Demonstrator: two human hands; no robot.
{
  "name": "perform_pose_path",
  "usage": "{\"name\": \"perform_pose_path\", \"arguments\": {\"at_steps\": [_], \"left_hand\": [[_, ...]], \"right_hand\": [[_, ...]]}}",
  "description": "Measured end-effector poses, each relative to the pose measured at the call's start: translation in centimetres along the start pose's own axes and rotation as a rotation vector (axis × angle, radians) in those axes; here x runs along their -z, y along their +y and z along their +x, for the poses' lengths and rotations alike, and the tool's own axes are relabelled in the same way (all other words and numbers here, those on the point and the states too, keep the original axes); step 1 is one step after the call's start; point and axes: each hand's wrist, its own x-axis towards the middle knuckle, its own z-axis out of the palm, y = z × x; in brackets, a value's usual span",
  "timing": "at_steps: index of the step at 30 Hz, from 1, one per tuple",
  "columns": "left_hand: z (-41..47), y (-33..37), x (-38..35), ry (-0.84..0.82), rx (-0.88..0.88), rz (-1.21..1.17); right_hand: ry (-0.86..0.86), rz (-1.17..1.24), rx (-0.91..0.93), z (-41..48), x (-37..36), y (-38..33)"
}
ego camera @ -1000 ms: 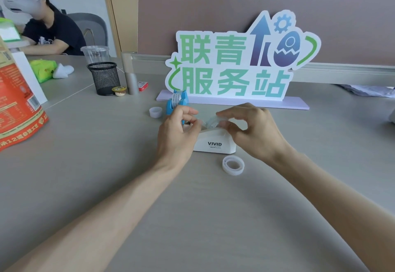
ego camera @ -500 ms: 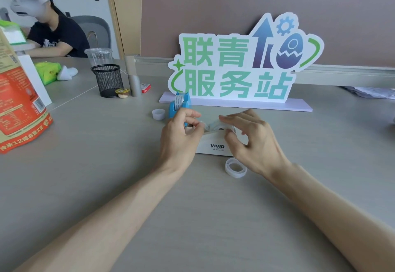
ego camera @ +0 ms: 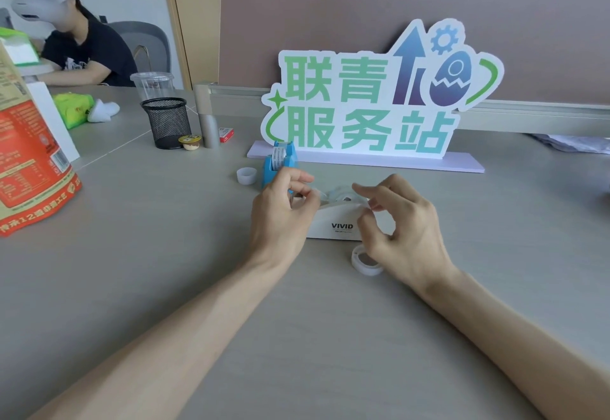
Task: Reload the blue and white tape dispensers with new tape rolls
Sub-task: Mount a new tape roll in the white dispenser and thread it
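The white tape dispenser (ego camera: 333,221), marked VIVID, sits on the grey table with a clear tape roll (ego camera: 340,192) seated in its top. My left hand (ego camera: 280,218) pinches the tape's free end at the dispenser's left, cutter end. My right hand (ego camera: 401,231) hovers at the dispenser's right side with fingers curled and apart, holding nothing. The blue tape dispenser (ego camera: 280,163) stands just behind my left hand, a roll inside it. A spare white-rimmed tape roll (ego camera: 364,259) lies flat in front of the white dispenser, partly under my right hand.
A small white core or cap (ego camera: 246,175) lies left of the blue dispenser. A standing sign (ego camera: 366,102) is behind. At the left are a black mesh pen cup (ego camera: 167,124), a grey post (ego camera: 208,129) and an orange bag (ego camera: 29,162). A seated person is far left.
My right hand has lifted off the roll on the white dispenser and drawn back toward me, fingers opening. My left hand still pinches at the cutter end.
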Motion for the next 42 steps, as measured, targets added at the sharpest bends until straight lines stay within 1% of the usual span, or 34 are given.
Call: {"name": "perform_pose_path", "arguments": {"at_steps": [6,9,14,16,22,32,42], "left_hand": [[0.0,0.1,0.0,-0.009,0.005,-0.003],[-0.1,0.3,0.1,0.010,0.011,-0.044],[0.1,0.2,0.2,0.051,0.043,-0.151],[0.3,0.2,0.2,0.074,0.059,-0.186],[0.3,-0.1,0.7,0.139,0.100,-0.259],[0.5,-1.3,2.2,0.228,0.154,-0.260],[0.8,-1.6,2.2,0.178,0.271,-0.180]], "right_hand": [[0.007,0.015,-0.033,0.0,-0.2,0.3],[-0.017,-0.031,-0.040,0.1,-0.2,0.3],[-0.141,-0.066,0.032,0.1,-0.5,0.5],[-0.190,-0.082,0.030,0.2,-0.6,0.7],[-0.239,-0.071,0.006,0.2,-0.5,0.8],[-0.246,-0.027,-0.032,0.2,-0.4,0.7],[-0.255,-0.056,-0.040,0.2,-0.4,0.8]]}}
